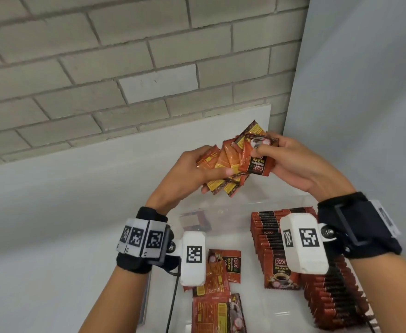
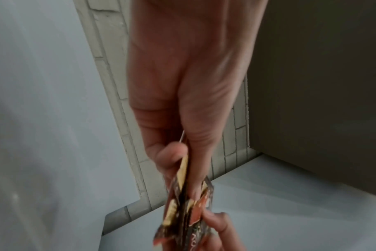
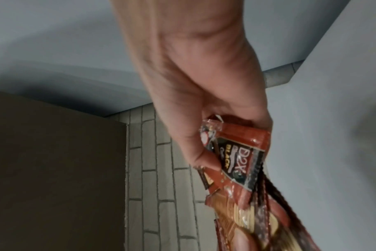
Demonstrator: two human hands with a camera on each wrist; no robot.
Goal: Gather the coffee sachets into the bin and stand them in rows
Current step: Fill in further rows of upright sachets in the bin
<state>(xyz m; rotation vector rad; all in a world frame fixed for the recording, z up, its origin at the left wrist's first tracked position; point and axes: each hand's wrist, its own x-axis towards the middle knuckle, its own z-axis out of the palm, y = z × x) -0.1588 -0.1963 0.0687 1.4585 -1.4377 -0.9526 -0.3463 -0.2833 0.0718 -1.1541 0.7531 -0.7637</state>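
Both hands are raised above a clear bin [image 1: 221, 205]. My left hand [image 1: 205, 168] grips a fanned bunch of red and yellow coffee sachets [image 1: 228, 162], thumb across their front. My right hand [image 1: 268, 146] pinches the top of the frontmost sachet [image 1: 254, 165], printed D2X Black. The left wrist view shows the left hand [image 2: 180, 163] clamping the bunch [image 2: 182, 214] edge-on. In the right wrist view the right hand [image 3: 204, 152] holds the D2X sachet [image 3: 238, 161]. Inside the bin, standing sachets form rows [image 1: 331, 299] on the right. Several loose sachets [image 1: 215, 287] lie flat in the middle.
The bin sits on a white table [image 1: 53, 236] against a grey brick wall [image 1: 101, 68]. A pale panel [image 1: 365, 92] closes off the right side. A black cable [image 1: 171, 301] hangs from my left wrist camera beside the bin's left wall.
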